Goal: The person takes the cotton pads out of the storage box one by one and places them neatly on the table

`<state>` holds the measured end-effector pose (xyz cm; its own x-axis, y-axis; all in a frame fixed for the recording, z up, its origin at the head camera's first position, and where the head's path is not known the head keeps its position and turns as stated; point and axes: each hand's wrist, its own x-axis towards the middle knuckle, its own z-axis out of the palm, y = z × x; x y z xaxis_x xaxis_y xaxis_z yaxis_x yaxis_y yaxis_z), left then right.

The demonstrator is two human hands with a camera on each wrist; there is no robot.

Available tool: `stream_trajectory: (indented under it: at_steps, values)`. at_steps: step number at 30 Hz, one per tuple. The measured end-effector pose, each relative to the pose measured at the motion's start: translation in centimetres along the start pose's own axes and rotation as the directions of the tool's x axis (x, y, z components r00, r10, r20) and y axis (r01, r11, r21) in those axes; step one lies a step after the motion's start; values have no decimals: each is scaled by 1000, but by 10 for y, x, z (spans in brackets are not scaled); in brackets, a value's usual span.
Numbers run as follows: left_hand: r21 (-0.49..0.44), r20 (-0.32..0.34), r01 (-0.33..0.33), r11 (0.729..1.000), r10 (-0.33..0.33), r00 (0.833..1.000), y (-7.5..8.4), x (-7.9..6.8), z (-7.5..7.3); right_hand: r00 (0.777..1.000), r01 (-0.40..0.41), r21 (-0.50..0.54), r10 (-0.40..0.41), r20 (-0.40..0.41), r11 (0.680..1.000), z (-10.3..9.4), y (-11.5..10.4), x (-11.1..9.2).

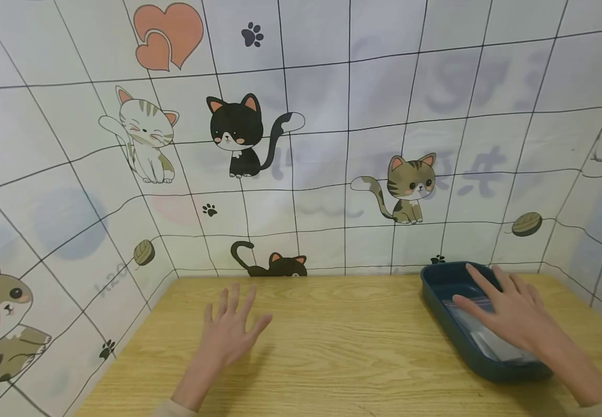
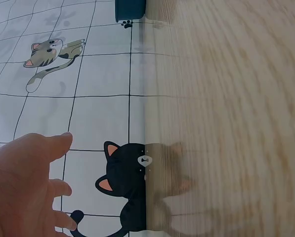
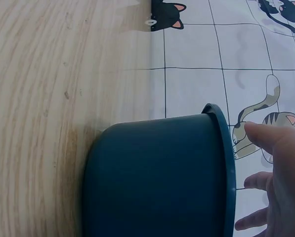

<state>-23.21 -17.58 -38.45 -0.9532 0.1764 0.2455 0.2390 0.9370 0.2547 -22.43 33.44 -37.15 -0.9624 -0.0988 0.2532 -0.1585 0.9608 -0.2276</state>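
Observation:
A dark teal plastic tray (image 1: 452, 333) with raised walls lies on the right of the wooden table. Inside it are clear plastic bags (image 1: 480, 330), with something pale in them that I cannot make out. My right hand (image 1: 511, 310) hovers over the tray, fingers spread and holding nothing. In the right wrist view the tray's outer wall (image 3: 157, 173) fills the lower middle, beside the right hand (image 3: 283, 173). On the left, my left hand (image 1: 230, 330) is held above the table with its fingers spread. Nothing is in the left hand (image 2: 26, 182) in the left wrist view either.
The light wooden table (image 1: 327, 341) ends at a white grid-patterned wall covering (image 1: 316, 156) printed with cartoon cats, paw prints and hearts. This covering also rises along the left and right sides. The tray's far end stands close to the back wall.

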Motion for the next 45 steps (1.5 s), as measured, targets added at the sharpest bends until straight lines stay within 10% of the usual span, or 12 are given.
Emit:
stream_trajectory:
  at_steps: [45]
  values:
    - [-172, -12, -92, 981, 91, 996, 51, 13, 16, 996, -82, 92, 78, 49, 992, -17, 53, 7]
